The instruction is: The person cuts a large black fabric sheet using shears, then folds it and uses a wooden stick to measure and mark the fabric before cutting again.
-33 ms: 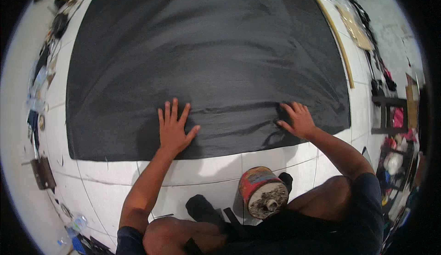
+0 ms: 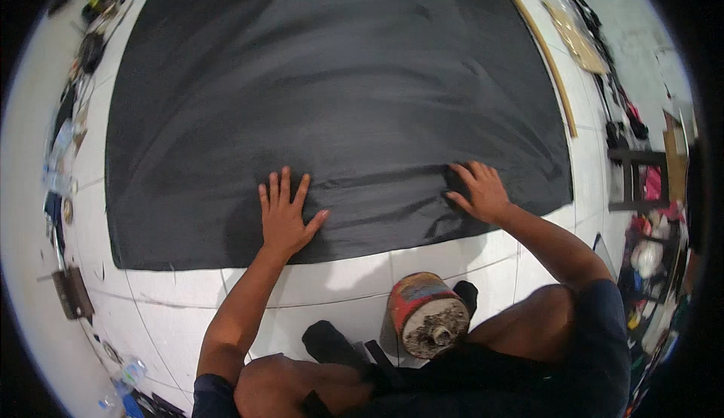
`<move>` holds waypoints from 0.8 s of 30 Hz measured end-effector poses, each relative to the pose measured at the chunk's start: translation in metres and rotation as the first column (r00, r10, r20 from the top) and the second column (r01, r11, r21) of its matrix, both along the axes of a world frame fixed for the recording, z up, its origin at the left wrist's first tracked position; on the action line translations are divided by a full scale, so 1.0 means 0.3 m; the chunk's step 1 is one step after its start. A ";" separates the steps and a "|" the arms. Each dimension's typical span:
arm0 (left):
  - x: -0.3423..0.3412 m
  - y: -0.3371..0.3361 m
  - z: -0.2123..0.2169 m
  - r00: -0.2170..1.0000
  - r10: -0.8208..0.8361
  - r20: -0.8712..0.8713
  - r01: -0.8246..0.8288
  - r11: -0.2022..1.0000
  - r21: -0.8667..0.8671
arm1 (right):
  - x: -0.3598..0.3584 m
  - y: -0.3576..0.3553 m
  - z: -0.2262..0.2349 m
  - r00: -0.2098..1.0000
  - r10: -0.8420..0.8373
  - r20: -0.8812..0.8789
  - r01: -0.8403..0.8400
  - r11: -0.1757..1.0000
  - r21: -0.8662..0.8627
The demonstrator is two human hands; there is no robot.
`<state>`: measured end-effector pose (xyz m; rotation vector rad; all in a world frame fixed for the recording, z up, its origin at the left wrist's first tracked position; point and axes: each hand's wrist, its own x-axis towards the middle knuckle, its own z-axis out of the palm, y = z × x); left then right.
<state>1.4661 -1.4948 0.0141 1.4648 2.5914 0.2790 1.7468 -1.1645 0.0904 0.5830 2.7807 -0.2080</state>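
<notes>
A large sheet of dark grey fabric point(image 2: 339, 109) lies spread over the tiled floor, with wrinkles running between my hands near its front edge. My left hand point(image 2: 285, 218) rests flat on it, fingers spread, holding nothing. On the right, my right hand point(image 2: 483, 194) also presses on the cloth, its thumb apart and its fingers slightly bent. Small folds show beside its fingertips and below its palm. Nothing is gripped in either hand. Between my feet stands a round red can point(image 2: 428, 316) with a crusted, dirty top and a short spout.
White floor tiles point(image 2: 332, 293) border the fabric. A long yellowish strip point(image 2: 539, 37) lies along its right edge. Plastic bottles point(image 2: 60, 154) and assorted items line the left wall. On the right are a dark stool-like frame point(image 2: 637, 180) and heaped belongings.
My right hand appears slightly further left on the cloth, while my left hand stays almost where it was. The whole view has tilted a little.
</notes>
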 end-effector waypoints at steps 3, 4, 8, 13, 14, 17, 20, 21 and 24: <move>0.055 0.068 -0.025 1.000 0.004 0.019 -0.003 0.999 -0.049 | -0.012 -0.001 -0.037 0.988 0.032 -0.153 -0.036 0.999 -0.025; 0.059 0.072 -0.026 1.000 0.000 0.018 0.001 0.996 -0.085 | -0.028 -0.015 -0.066 0.983 0.040 -0.179 -0.045 0.999 -0.025; 0.072 0.093 0.030 0.999 0.034 0.040 -0.021 0.961 -0.276 | -0.050 -0.058 -0.260 0.963 0.138 -0.230 -0.153 0.987 -0.049; 0.040 0.031 -0.059 0.998 -0.017 -0.054 0.006 0.982 -0.190 | 0.169 0.169 -0.254 0.962 -0.144 -0.234 0.146 0.989 -0.006; 0.038 0.031 -0.050 0.998 -0.032 -0.063 0.018 0.977 -0.211 | 0.251 0.232 -0.253 0.943 -0.259 -0.210 0.276 0.960 0.053; 0.029 0.018 -0.080 0.993 -0.065 -0.099 0.043 0.978 -0.204 | 0.490 0.438 -0.294 0.786 -0.576 -0.223 0.608 0.786 0.110; 0.023 0.021 -0.092 0.990 -0.072 -0.118 0.044 0.973 -0.227 | 0.664 0.640 -0.304 0.553 -0.780 -0.291 0.822 0.568 0.038; 0.023 0.028 -0.090 0.990 -0.079 -0.114 0.051 0.972 -0.230 | 0.718 0.700 -0.311 0.530 -0.789 -0.310 0.837 0.546 0.041; 0.031 0.037 -0.084 0.990 -0.075 -0.121 0.040 0.963 -0.267 | 0.818 0.843 -0.303 0.474 -0.814 -0.336 0.868 0.496 0.025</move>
